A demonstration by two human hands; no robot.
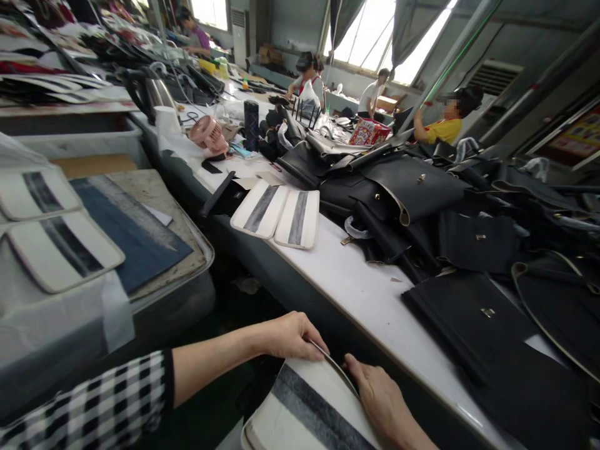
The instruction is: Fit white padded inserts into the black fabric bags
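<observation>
A cream panel with a dark stripe (304, 406), like a bag flap, lies low in front of me, its lower part cut off by the frame. My left hand (293, 337) pinches its far edge between thumb and fingers. On the panel's right edge rests my right hand (377, 394), thumb pointing up along the rim and fingers curled round the side. Between the hands the edge bows slightly, showing a thin gap along it. Two similar striped panels (296, 219) lie side by side on the white table (347, 275) beyond.
Black leather bags (412, 181) with metal clasps pile up on the right. More striped panels (65, 250) and a dark blue sheet (135, 231) rest on a bin at left. A pink fan (209, 134) and a kettle (152, 94) stand behind. Several people work farther back.
</observation>
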